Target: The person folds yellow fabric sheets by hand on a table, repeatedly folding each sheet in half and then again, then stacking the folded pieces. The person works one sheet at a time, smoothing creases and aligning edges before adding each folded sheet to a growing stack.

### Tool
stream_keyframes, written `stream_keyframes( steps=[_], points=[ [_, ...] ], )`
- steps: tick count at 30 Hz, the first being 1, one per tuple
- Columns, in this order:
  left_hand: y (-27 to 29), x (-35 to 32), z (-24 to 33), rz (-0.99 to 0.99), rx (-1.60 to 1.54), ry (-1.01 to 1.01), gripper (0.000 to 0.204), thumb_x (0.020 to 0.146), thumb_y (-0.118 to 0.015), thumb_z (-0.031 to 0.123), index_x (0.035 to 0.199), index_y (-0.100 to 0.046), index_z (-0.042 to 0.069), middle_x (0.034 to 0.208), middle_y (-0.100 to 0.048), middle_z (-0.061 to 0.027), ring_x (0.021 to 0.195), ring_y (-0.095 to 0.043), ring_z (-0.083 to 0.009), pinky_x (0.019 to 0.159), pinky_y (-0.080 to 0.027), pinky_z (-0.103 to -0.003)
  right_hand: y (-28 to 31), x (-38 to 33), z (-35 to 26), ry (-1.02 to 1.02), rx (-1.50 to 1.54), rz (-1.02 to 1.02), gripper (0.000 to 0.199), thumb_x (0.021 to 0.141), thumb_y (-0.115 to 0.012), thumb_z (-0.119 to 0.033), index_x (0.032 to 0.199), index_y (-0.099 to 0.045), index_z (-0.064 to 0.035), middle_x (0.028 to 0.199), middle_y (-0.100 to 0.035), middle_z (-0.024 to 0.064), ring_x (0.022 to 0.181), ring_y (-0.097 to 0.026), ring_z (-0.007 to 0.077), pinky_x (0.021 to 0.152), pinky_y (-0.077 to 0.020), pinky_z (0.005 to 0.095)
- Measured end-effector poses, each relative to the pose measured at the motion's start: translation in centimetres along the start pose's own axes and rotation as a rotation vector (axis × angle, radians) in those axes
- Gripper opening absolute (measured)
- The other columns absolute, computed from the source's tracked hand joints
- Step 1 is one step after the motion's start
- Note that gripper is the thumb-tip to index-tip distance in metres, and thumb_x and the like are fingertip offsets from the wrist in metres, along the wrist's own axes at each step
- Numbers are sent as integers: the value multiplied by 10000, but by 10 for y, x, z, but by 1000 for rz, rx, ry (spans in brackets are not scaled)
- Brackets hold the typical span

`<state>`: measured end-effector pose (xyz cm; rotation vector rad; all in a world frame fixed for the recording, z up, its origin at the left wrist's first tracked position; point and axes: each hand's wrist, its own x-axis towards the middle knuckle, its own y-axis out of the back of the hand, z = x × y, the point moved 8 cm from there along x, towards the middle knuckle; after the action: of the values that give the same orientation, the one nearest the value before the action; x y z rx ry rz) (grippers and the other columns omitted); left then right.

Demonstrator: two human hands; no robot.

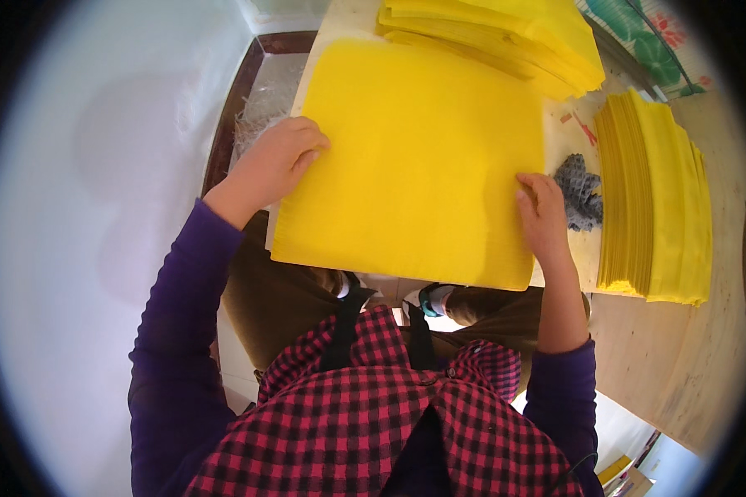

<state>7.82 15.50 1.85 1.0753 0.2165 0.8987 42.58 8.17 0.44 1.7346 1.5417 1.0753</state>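
A large square yellow sheet [414, 166], thin and fabric-like, lies in front of me on the wooden table, apparently on top of a pile whose layered edge shows along the front. Its near edge reaches the table's front edge above my lap. My left hand [283, 161] is at the sheet's left edge, fingers curled together over the border. At the opposite border my right hand [543, 214] has its fingers bent onto the yellow material, the thumb beside them. Both hands appear to grip the sheet by its sides; the undersides of the fingers are hidden.
Folded yellow sheets [506, 37] are heaped at the back. Another tall yellow stack [651, 199] stands right on the wooden table [638, 348]. A crumpled grey cloth [580, 192] and a small red object [586, 132] lie between. A white wall [99, 248] stands close on the left.
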Motion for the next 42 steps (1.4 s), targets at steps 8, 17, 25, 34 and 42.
stream_keyframes(
  steps=[8,17,25,34,42],
  points=[
    [0,-19,7,-59,25,36,193,850,-574,16,1041,-602,20,1067,-581,-145,1052,-538,-328,947,-423,-384,11,-29,-12,50,44,-39,253,880,-580,-99,1109,-589,7,1144,-569,188,1100,-509,366,954,-405,410],
    [8,-6,0,-19,67,89,254,831,-600,11,1083,-608,40,1122,-585,-137,1101,-523,-331,974,-410,-383,13,-17,-12,-10,78,-1,256,837,-616,-64,1085,-595,-2,1143,-575,170,1122,-504,358,972,-405,397],
    [12,-58,22,66,-22,65,390,755,-686,65,1137,-609,69,1184,-592,-118,1143,-520,-316,998,-388,-400,21,-56,-25,120,26,0,329,748,-673,-4,1073,-621,-23,1170,-586,150,1117,-522,340,979,-413,398],
    [6,-66,27,102,-24,30,326,734,-705,48,1052,-636,37,1180,-592,-132,1131,-537,-325,985,-416,-405,13,-59,-22,128,7,55,335,729,-680,9,1059,-629,-22,1180,-587,151,1132,-520,343,992,-411,401],
    [4,-68,25,65,-33,41,270,761,-690,14,1027,-645,28,1214,-585,-129,1186,-514,-319,1018,-400,-405,13,-60,-17,105,45,50,302,732,-673,27,1027,-642,-30,1149,-599,140,1103,-538,325,972,-425,382]
  ],
)
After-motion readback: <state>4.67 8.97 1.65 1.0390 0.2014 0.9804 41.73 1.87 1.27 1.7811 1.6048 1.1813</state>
